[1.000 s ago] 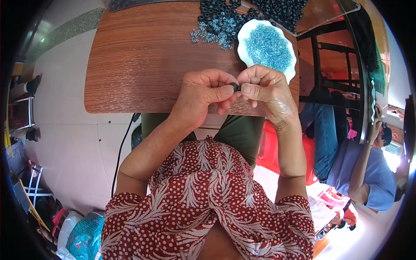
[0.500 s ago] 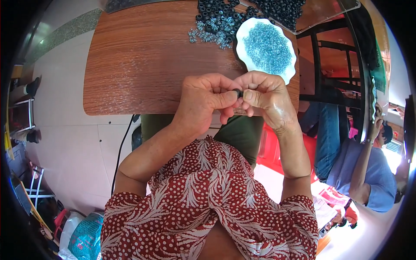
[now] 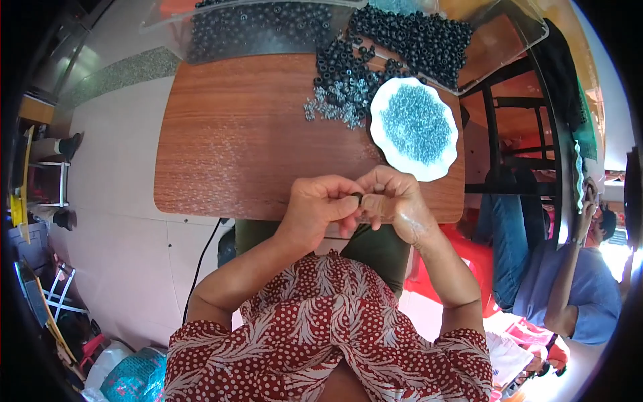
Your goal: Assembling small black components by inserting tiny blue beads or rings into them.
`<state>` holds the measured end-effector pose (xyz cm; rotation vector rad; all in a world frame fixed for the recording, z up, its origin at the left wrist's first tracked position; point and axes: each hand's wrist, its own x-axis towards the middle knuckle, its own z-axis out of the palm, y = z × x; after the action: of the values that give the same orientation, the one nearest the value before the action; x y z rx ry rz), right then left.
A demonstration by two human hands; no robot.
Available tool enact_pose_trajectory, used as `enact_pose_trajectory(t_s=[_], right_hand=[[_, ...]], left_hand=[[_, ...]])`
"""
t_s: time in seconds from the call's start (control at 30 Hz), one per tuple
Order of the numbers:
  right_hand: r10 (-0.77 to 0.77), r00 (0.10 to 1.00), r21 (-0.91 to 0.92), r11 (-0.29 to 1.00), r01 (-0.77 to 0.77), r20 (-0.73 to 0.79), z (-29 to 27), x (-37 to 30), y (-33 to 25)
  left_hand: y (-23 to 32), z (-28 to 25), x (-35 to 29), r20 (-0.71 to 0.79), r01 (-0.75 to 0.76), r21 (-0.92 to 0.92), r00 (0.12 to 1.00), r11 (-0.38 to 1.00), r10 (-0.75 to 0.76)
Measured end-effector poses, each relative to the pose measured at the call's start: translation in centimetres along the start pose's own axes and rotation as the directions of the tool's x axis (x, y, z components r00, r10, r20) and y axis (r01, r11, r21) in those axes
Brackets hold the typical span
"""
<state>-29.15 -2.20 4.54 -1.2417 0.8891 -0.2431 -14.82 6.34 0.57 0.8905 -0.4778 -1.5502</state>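
Observation:
A small black ring-shaped piece is pinched between my two hands above the table's near edge. My left hand closes thumb and forefinger on one side of it. From the other side, my right hand pinches it too, and the fingers hide much of it. Beyond the right hand stands a white scalloped plate heaped with small clear bluish pieces. Left of the plate, loose clear pieces lie against a pile of black rings on the brown wooden table.
Two clear plastic bins of black rings, a left bin and a right bin, line the far side. A black metal frame stands to the right, near another person in blue. A dark cable runs down left of my legs.
The view has tilted up, so the table, plate and hands sit lower and more of both bins shows. Both hands still pinch the black ring, with small shifts of the fingers.

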Motion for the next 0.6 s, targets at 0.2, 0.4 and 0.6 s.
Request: enact_pose_trajectory(t_s=[0.2,0.4,0.6], right_hand=[[-0.075,0.995,0.018,0.997,0.077,-0.071,1.2,0.4,-1.5],[-0.422,0.859,-0.294,0.893,0.339,-0.29,-4.4,4.3,-4.5],[-0.647,0.699,-0.648,0.679,0.345,-0.306,-9.3,12.8,-6.8]], left_hand=[[5.7,-1.1,-0.3,-0.052,-0.145,0.22,0.986,0.965,0.16],[16.2,-1.4,3.8,0.088,-0.568,0.717,0.649,0.405,0.756],[25.0,-5.4,11.7,0.126,-0.2,0.98,0.504,-0.026,0.854]])
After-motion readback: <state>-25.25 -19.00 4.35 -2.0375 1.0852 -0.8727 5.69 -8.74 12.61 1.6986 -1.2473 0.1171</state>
